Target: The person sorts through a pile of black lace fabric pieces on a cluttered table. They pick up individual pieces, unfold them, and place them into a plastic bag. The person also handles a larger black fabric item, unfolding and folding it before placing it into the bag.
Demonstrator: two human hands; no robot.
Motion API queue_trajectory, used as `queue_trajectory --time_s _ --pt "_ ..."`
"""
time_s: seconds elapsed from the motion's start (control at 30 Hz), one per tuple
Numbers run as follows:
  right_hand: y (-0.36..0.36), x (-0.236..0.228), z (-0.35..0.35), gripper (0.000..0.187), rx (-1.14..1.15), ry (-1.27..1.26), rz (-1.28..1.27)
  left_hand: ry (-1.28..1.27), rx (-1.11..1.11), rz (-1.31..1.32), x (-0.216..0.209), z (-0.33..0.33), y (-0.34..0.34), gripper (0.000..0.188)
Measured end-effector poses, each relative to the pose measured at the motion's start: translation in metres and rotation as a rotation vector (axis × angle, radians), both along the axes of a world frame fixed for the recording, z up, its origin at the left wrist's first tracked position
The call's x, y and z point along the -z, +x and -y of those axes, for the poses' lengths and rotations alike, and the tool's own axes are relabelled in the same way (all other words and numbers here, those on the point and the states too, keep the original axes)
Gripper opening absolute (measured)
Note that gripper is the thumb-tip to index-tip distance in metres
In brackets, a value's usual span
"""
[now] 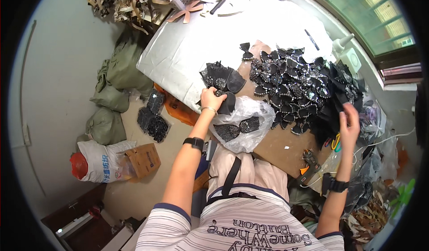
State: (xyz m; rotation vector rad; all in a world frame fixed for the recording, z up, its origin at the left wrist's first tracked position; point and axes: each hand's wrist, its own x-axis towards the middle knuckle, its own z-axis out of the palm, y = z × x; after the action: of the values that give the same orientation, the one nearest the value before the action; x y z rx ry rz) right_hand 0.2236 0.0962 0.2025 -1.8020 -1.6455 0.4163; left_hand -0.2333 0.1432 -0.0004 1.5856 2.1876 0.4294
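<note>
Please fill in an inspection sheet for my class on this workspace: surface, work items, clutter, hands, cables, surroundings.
Surface: white cover beside brown tabletop.
Work items: pile of black bows with shiny trim; black lace pieces; clear plastic bag.
Clutter: pen; apparent glue gun.
Hands: left hand grips a black piece; right hand is beside the pile, seemingly holding nothing, contact unclear.
Cables: white cable at right.
Surroundings: green sacks and cardboard box at left; window at upper right.
</note>
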Motion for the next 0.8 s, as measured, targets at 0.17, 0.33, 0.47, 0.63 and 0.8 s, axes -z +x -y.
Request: queue_trajectory --time_s 0.17,0.33,0.47,0.63,0.8 --pt "-0.129 0.022 0.032 0.027 -0.040 -0.629 -1.032 -0.124 0.041 0.914 -0.117 0.028 0.024 0.019" --pt "-0.197 0.012 0.027 0.026 -0.196 -0.621 -1.672 -0.153 0.177 1.068 -0.205 0.081 0.077 0.022" --pt "-0.193 -0.021 0.035 0.021 -0.107 -0.483 -1.450 -0.162 0.209 1.011 -0.232 0.106 0.100 0.024" --pt "-0.184 -0.033 0.063 0.020 -0.048 -0.352 -1.434 -0.123 0.261 1.051 -0.236 0.124 0.119 0.023" --pt "-0.168 -0.052 0.083 0.019 -0.054 -0.514 -1.550 -0.181 0.255 1.174 -0.245 0.136 0.125 0.019"
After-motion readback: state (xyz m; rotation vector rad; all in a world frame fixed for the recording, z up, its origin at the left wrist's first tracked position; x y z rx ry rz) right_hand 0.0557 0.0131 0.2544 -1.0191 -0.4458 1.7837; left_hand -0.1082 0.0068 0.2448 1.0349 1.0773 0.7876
